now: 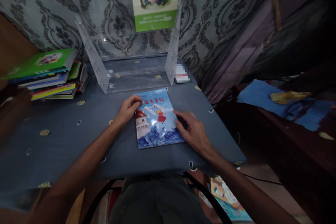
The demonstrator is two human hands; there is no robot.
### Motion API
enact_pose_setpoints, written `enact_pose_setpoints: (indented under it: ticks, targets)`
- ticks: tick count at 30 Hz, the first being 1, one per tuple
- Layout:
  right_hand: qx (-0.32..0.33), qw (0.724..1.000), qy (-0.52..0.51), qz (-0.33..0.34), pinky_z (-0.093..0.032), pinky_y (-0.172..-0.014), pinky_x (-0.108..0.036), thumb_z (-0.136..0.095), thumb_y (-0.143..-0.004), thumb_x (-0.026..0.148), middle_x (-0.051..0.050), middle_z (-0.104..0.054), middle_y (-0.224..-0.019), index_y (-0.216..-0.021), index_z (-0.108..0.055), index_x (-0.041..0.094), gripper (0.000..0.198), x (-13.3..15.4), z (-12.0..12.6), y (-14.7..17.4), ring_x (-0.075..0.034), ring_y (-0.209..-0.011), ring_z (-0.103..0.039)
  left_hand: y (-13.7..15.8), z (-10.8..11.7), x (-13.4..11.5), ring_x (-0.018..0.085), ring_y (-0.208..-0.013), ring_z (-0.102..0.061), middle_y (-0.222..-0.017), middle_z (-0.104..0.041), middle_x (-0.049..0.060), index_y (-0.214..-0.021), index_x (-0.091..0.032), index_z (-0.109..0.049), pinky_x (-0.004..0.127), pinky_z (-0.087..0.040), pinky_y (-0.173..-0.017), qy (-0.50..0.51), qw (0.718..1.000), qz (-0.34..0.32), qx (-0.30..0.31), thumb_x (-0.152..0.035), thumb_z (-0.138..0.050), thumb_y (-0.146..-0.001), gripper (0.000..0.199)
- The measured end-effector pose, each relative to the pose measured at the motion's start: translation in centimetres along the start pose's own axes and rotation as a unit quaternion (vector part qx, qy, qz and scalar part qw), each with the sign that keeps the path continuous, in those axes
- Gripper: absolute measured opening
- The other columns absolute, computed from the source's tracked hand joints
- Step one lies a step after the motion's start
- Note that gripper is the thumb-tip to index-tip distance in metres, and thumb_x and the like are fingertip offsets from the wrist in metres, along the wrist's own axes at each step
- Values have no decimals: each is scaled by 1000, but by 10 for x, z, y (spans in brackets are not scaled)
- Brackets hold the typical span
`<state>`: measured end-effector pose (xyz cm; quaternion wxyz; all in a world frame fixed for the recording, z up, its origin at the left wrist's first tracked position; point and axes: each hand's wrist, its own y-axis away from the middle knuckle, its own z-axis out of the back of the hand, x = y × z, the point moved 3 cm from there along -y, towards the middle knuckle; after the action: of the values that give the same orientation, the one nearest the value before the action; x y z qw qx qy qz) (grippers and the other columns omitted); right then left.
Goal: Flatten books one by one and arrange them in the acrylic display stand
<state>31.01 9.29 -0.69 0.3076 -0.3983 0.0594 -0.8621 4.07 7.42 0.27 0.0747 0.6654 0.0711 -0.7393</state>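
A thin blue picture book (154,126) lies face up on the table, its cover showing red Chinese characters, a figure in red, white birds, a tower and dark blue waves. My left hand (130,107) is at its upper left edge, fingers bent inward over the cover. At the right edge, my right hand (193,130) has its thumb and index finger against the book. Between that thumb and index finger is a dark patch; I cannot tell whether it is shadow or an object. The undersides of both hands are hidden.
Behind the book stands a clear acrylic stand (136,80). Several books (52,73) are stacked at the left of the cloth-covered table (86,136). A green-edged poster (156,17) hangs above. A blurred-out white item (182,73) sits right of the stand. Colourful books (228,196) lie below, right.
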Motion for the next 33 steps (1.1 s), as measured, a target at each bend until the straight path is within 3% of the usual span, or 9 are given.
enact_pose_setpoints:
  ticks: [7, 12, 17, 22, 24, 28, 33]
  targets:
    - [-10, 988, -130, -84, -56, -87, -40, -56, -93, 36, -10, -74, -112, -122, -68, 18, 37, -3, -1, 0, -24, -98, -69, 1, -1, 2, 19, -90, -63, -88, -67, 4, -87, -19, -67, 25, -51, -68, -29, 999, -14, -12, -31, -64, -76, 17]
    - [-16, 975, -193, -106, -57, -86, -38, -57, -92, 36, -8, -75, -106, -117, -68, 20, 32, -2, -1, -1, -24, -98, -70, 1, -2, 2, 19, -87, -63, -88, -68, 3, -87, -19, -68, 26, -50, -71, -53, 998, -21, -24, -30, -63, -77, 16]
    - [-23, 979, -165, -116, -58, -74, -35, -56, -90, 33, -8, -76, -98, -112, -70, 19, 30, -2, -3, 0, -23, -86, -71, 0, -2, 3, 18, -85, -62, -87, -68, 2, -87, -20, -68, 28, -48, -74, -85, 995, -41, -28, -35, -63, -78, 18]
    - [-13, 984, -154, -91, -56, -64, -30, -52, -91, 28, -5, -75, -90, -108, -72, 20, 27, 11, -4, 2, -19, -73, -68, 2, -1, -2, 18, -77, -60, -85, -66, 1, -88, -22, -67, 27, -47, -67, -154, 985, -74, -24, -37, -62, -81, 18]
    - [-11, 987, -141, -75, -54, -62, -29, -51, -91, 24, -4, -74, -88, -105, -72, 21, 25, 19, -4, 3, -18, -71, -67, 3, -5, -8, 18, -75, -59, -86, -66, 2, -91, -23, -67, 28, -47, -68, -226, 968, -106, -16, -34, -60, -84, 15]
    - [25, 993, -107, -32, -53, -66, -29, -52, -91, 18, -3, -74, -85, -102, -71, 21, 22, 36, -10, 8, -17, -70, -66, 0, -25, -22, 23, -91, -59, -92, -66, 5, -91, -23, -66, 37, -46, -88, -373, 907, -192, 36, -30, -55, -91, 13]
    - [88, 992, -80, 37, -52, -73, -30, -54, -91, 14, -5, -76, -92, -104, -72, 20, 23, 45, -16, 7, -19, -77, -69, -9, -57, -25, 27, -100, -55, -103, -63, 9, -102, -22, -64, 42, -43, -93, -506, 835, -207, 63, -30, -52, -95, 16]
